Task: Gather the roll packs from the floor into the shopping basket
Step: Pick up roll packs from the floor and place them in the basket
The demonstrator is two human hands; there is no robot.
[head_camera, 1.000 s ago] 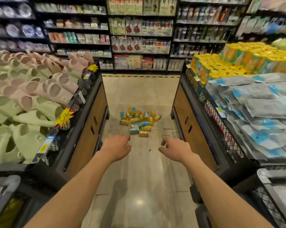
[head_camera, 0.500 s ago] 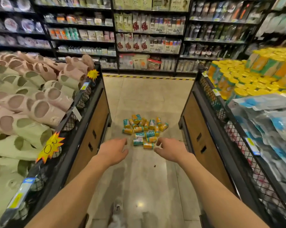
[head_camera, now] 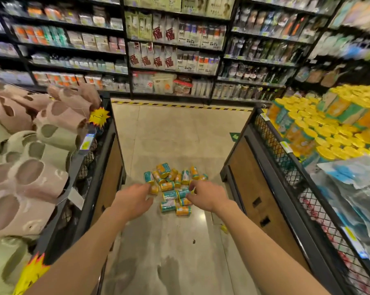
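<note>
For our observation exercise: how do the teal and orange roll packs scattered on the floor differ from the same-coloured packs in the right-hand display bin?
The teal and orange roll packs on the floor lie loose, tipped every way, a small cluster. The packs in the right-hand display bin stand stacked, yellow tops up, far more numerous. Both share teal and orange wrapping.

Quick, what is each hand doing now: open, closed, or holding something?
Left hand: open, fingers loosely curled, holding nothing.
Right hand: open, fingers loosely curled, holding nothing, in front of the roll packs.
</note>
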